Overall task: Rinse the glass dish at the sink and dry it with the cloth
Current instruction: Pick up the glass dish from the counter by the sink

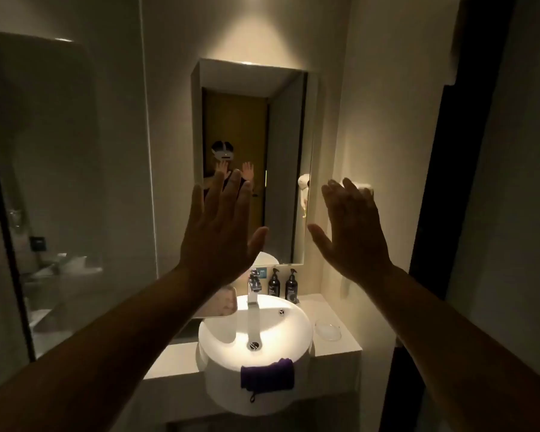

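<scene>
Head view puts the glass dish [328, 330] on the desk [340, 347] at about four o'clock from the sink [254, 332], with the purple cloth [267, 373] draped over the sink's near rim at six o'clock. My right hand [353, 232] is raised well above, the dish lying at six o'clock from that grip, nearer than my left hand [219, 232]. Both grips are spread flat, holding nothing.

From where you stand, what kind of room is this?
Most likely a small hotel-style bathroom: a round white basin with a chrome tap, a tall wall mirror above it, and two dark pump bottles beside the tap.
</scene>
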